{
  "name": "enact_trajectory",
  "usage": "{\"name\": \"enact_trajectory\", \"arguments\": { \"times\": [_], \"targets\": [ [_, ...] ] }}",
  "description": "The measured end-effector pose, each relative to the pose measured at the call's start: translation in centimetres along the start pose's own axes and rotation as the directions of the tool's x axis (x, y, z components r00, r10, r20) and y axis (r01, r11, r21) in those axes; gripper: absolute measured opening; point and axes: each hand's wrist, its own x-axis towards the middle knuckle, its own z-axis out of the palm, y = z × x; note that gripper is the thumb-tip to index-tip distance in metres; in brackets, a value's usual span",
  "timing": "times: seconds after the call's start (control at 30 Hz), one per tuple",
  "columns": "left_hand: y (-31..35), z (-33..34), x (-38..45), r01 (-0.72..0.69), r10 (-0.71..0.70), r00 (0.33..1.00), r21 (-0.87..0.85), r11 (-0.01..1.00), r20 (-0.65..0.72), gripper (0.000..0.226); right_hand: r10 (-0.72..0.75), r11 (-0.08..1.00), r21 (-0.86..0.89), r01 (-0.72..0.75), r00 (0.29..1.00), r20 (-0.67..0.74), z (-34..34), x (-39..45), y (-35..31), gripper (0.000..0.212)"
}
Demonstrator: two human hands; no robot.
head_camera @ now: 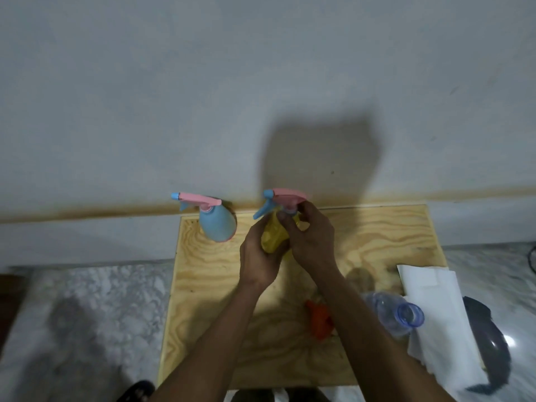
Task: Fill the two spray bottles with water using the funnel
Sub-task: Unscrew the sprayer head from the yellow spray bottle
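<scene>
Two hands are on the yellow spray bottle [274, 239], which stands upright at the table's [208, 285] far side. The left hand [261, 253] wraps its belly. Right above, the right hand [311, 236] pinches the neck collar, probably twisting it.

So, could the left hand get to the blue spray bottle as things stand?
Probably yes: the blue spray bottle stands just beside the left hand with nothing between, though that hand grips the yellow bottle.

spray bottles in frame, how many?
2. Blue spray bottle stands at the board's far left edge; yellow spray bottle beside it, gripped by left hand and right hand.
</scene>
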Motion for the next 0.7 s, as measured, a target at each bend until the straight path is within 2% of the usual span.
{"name": "enact_trajectory", "arguments": {
  "times": [0.1,0.27,0.4,0.53,0.7],
  "targets": [
    [0.4,-1.9,-3.6,-0.056,0.054,0.998,-0.031,0.998,-0.044,0.058,-0.002,1.0,0.021,0.002,1.0,0.019,-0.6,-2.4,-1.7,0.025],
    [0.8,-4.2,-9.9,-0.116,0.117,0.983,0.018,0.993,-0.139,0.057,-0.034,0.995,0.095,0.033,0.999,0.01,-1.3,-7.4,-4.6,0.025],
    [0.6,-5.6,-14.7,-0.224,0.225,0.951,0.027,0.974,-0.214,0.069,0.041,0.981,0.188,-0.045,0.999,0.021,-1.3,-11.7,-6.4,0.03],
    [0.4,-7.2,-18.6,-0.265,0.245,0.934,-0.045,0.963,-0.262,0.065,0.05,0.939,0.34,-0.055,0.998,0.024,-1.0,-16.1,-7.6,0.024],
    [0.8,-9.2,-21.9,-0.232,0.181,0.941,-0.157,0.96,-0.285,0.055,0.016,0.897,0.433,-0.085,0.987,0.16,-1.8,-19.6,-8.2,0.024]
  ]
}}
